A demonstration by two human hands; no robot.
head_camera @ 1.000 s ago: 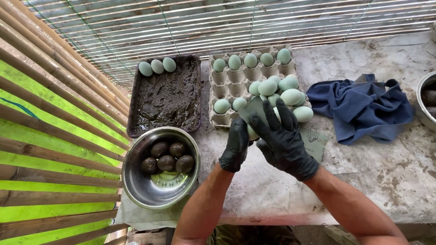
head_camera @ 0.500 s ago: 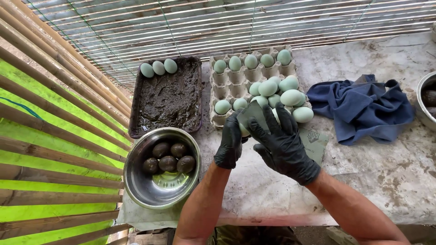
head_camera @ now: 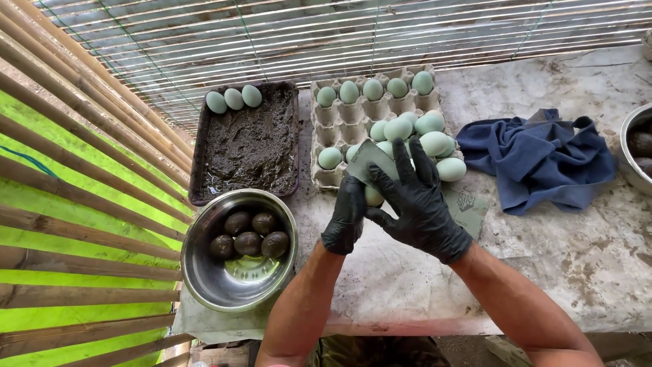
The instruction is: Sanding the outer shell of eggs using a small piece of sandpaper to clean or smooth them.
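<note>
On the far left are slanted bamboo poles (head_camera: 81, 136). Next to them a shiny metal bowl (head_camera: 204, 272) sits on the bench (head_camera: 577, 272), with five dark, mud-covered eggs (head_camera: 248, 234) inside. Behind the bowl is a dark tray (head_camera: 248, 146) full of black mud, and three pale green eggs (head_camera: 233, 99) lie in a row at its back edge.

In the middle is a grey egg carton (head_camera: 339, 112) holding many pale green eggs, some piled on the right side. Just in front of it, both hands wear black gloves. The left hand (head_camera: 345, 216) curls its fingers around a pale egg (head_camera: 373, 196), which is held up over the bench, close to the carton. Only a small bit of the egg shows; it looks smooth and light. The right hand (head_camera: 420, 204) spreads its fingers and presses a grey-green pad (head_camera: 370, 158) against the egg.

A second pad (head_camera: 468, 207) lies flat beside the right hand. Further right is a crumpled blue cloth (head_camera: 536, 160), and another metal bowl (head_camera: 635, 146) peeks in at the edge.
</note>
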